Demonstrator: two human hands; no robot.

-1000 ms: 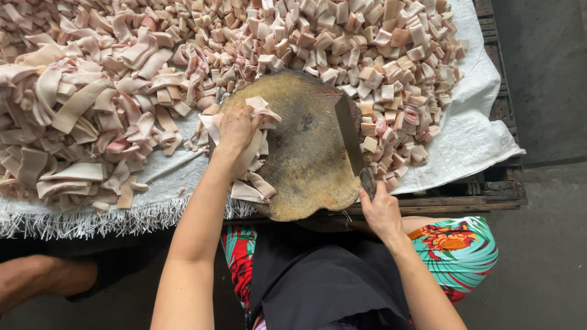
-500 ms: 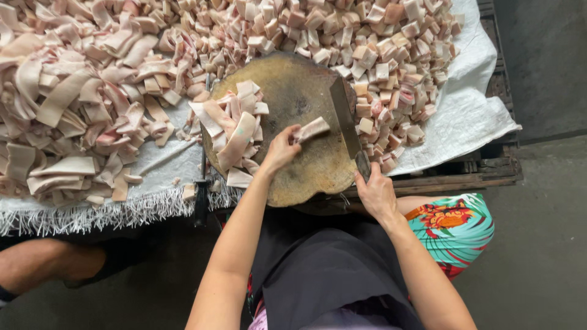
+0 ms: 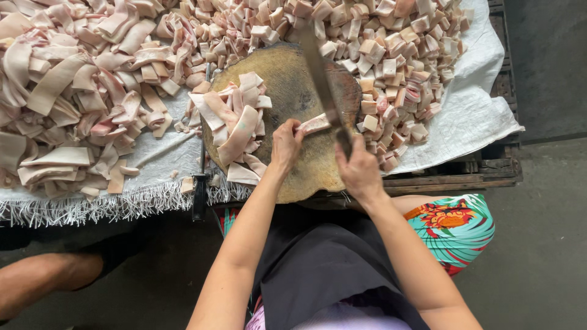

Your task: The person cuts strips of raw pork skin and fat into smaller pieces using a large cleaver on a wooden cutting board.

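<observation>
Cleaver (image 3: 319, 70) now raised by right hand (image 3: 359, 170), left hand (image 3: 285, 144) pinning meat strip (image 3: 315, 124)

No packages, labels, signs or screens in view; nothing printed or boxed anywhere in the frame.
</observation>
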